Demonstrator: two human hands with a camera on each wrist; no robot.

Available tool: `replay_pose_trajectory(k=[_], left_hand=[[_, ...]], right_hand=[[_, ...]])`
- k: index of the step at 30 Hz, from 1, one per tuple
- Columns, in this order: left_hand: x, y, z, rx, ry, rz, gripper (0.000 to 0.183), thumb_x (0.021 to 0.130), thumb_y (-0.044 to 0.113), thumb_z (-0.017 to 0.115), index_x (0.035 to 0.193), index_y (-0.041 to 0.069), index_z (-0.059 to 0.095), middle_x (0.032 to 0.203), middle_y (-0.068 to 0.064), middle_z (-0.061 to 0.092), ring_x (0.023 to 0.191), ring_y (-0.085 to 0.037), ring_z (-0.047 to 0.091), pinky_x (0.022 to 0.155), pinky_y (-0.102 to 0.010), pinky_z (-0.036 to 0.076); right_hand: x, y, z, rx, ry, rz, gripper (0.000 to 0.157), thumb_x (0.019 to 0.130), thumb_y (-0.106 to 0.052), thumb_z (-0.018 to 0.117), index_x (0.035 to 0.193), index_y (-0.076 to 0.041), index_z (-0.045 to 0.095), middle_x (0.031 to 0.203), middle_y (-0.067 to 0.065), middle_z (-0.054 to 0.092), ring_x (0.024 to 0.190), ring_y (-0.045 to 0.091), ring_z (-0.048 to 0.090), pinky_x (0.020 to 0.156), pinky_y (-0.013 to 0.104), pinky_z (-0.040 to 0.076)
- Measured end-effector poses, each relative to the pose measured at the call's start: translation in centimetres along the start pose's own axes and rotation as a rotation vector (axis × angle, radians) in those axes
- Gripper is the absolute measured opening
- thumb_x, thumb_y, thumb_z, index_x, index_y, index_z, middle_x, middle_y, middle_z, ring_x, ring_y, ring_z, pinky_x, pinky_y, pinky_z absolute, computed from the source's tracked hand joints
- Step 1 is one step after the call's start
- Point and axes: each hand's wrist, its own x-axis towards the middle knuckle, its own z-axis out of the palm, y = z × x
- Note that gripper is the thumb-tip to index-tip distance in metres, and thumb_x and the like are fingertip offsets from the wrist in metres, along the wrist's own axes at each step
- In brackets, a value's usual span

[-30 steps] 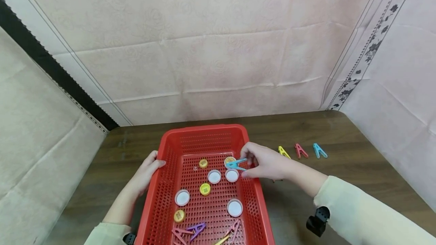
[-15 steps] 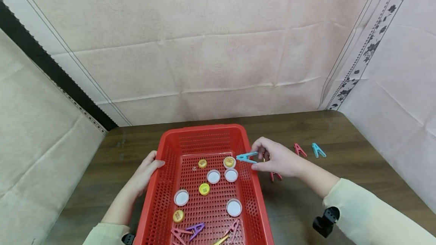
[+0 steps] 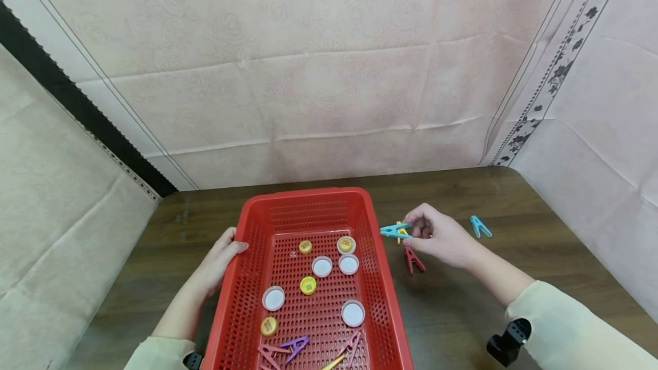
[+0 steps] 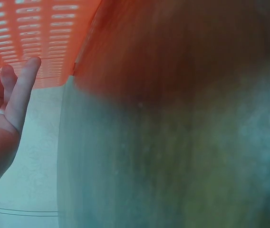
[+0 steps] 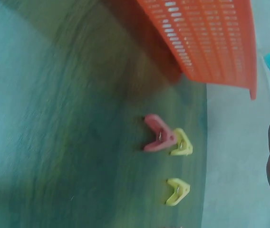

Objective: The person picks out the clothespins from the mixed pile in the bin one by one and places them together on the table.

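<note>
My right hand [image 3: 437,238] pinches a light blue clothespin [image 3: 389,230] between thumb and fingers, just outside the right rim of a red plastic basket [image 3: 312,191]. Below that hand lies a red clothespin [image 3: 413,260] on the table, and a yellow clothespin [image 5: 185,142] sits beside the red one in the right wrist view. A second yellow clothespin [image 5: 177,191] lies a little apart there. My left hand [image 3: 221,261] holds the basket's left rim, thumb over the edge; in the left wrist view its fingers [image 4: 23,90] lie along the perforated outer wall.
Inside the basket are several white round discs [image 3: 322,266], yellow discs [image 3: 308,285], a purple clothespin [image 3: 296,347] and pink ones [image 3: 272,353]. Another blue clothespin [image 3: 480,226] lies farther right on the wooden table [image 3: 437,318]. Pale cloth [image 3: 319,101] hangs behind the table.
My right hand has moved right with the blue clothespin, from over the basket's interior to beyond its right rim. The left hand and basket have stayed in place.
</note>
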Motion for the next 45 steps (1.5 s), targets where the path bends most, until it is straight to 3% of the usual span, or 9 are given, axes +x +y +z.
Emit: replay_pose_trajectory(k=[11,21,33,45], left_hand=[[0.0,0.1,0.0,0.002,-0.001,-0.014,0.025,0.096,0.01,0.041,0.112,-0.006,0.031,0.095,-0.028,0.054,0.076,-0.033,0.067,0.063,-0.051,0.056],[0.1,-0.1,-0.2,0.023,0.002,-0.03,0.023,0.096,0.012,0.041,0.112,-0.003,0.032,0.095,-0.029,0.055,0.075,-0.037,0.067,0.062,-0.053,0.055],[0.2,-0.1,-0.1,0.02,-0.001,-0.013,0.023,0.096,0.01,0.041,0.111,-0.004,0.033,0.093,-0.027,0.056,0.074,-0.033,0.067,0.062,-0.052,0.056],[0.1,0.0,-0.1,0.021,-0.011,-0.009,0.024,0.096,0.011,0.041,0.112,-0.005,0.031,0.095,-0.029,0.055,0.075,-0.034,0.067,0.063,-0.051,0.056]], right_hand=[[-1.9,2.6,-0.8,-0.035,0.106,0.111,0.041,0.077,-0.016,0.077,0.101,-0.008,0.044,0.086,0.007,0.05,0.073,0.018,0.049,0.056,0.024,0.046],[-3.4,4.4,-1.0,-0.112,0.209,0.117,0.041,0.076,-0.014,0.078,0.096,-0.003,0.044,0.083,0.01,0.049,0.072,0.015,0.046,0.055,0.022,0.042],[-4.9,7.0,-0.1,-0.231,0.18,0.181,0.044,0.077,-0.027,0.078,0.088,-0.007,0.04,0.079,0.005,0.04,0.071,0.017,0.042,0.054,0.024,0.036],[-5.6,8.0,1.1,-0.297,0.177,0.222,0.047,0.074,-0.034,0.079,0.085,-0.009,0.04,0.076,0.003,0.038,0.066,0.015,0.037,0.051,0.024,0.029]])
